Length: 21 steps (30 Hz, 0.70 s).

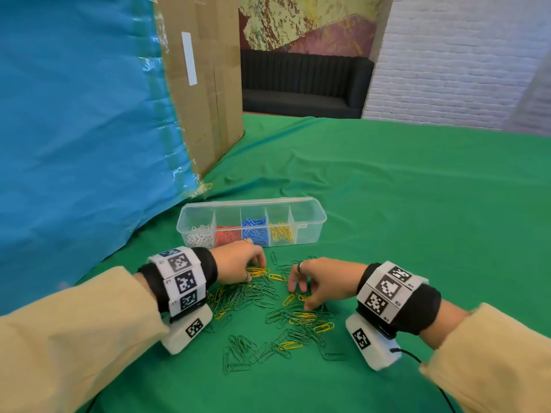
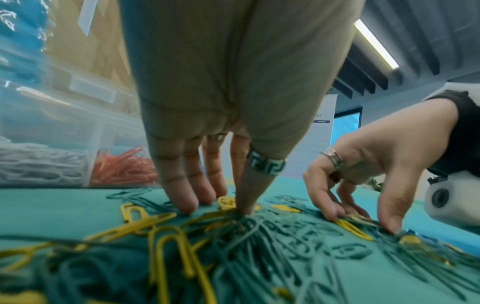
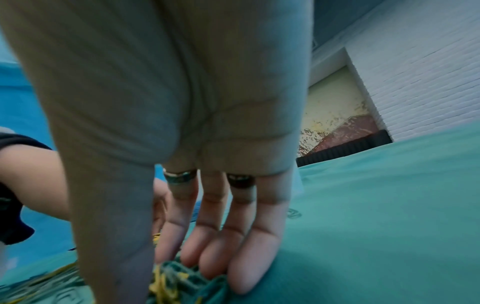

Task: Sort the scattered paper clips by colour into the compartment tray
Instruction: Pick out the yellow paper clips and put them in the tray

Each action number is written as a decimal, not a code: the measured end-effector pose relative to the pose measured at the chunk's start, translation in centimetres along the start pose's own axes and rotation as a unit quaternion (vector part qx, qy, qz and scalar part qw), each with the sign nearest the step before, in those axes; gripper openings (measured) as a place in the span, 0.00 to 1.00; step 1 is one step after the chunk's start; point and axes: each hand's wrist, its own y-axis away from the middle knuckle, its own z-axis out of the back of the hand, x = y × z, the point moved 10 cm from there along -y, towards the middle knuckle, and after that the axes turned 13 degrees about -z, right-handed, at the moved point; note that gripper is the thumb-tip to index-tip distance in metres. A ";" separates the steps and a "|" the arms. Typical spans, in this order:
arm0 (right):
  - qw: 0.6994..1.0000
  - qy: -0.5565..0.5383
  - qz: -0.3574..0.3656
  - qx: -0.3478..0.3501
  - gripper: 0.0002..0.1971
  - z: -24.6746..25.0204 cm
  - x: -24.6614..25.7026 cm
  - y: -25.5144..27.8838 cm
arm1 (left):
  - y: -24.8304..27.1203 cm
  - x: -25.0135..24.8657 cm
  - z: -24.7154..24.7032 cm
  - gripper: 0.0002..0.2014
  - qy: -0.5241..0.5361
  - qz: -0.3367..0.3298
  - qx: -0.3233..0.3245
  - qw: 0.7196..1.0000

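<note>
Head view: my left hand (image 1: pixel 238 263) and right hand (image 1: pixel 316 283) work the scattered yellow and green wire paper clips (image 1: pixel 268 317) on the green cloth (image 1: pixel 417 204), just in front of the clear plastic compartment tray (image 1: pixel 310 222).

Left wrist view: left fingertips (image 2: pixel 187 203) press straight down on the clips, gripping none.

Right wrist view: right fingers (image 3: pixel 246 267) likewise extended, touching clips.
</note>
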 end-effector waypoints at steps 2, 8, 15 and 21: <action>1.000 -0.004 0.002 0.009 0.18 -0.2 -0.6 0.5 | 0.2 0.4 -0.4 0.17 0.030 -0.002 0.017 0.999; 1.000 -0.012 -0.004 -0.021 0.10 1.1 -1.6 1.1 | 1.1 0.8 -0.3 0.11 0.073 -0.012 0.008 0.997; 0.999 0.013 0.018 -0.047 0.19 1.6 0.7 -0.3 | 0.3 -0.3 -1.0 0.18 0.068 -0.017 0.001 0.998; 0.998 0.023 -0.001 -0.058 0.18 2.1 1.9 -2.3 | 0.3 -0.3 -1.1 0.17 0.098 -0.002 0.002 0.995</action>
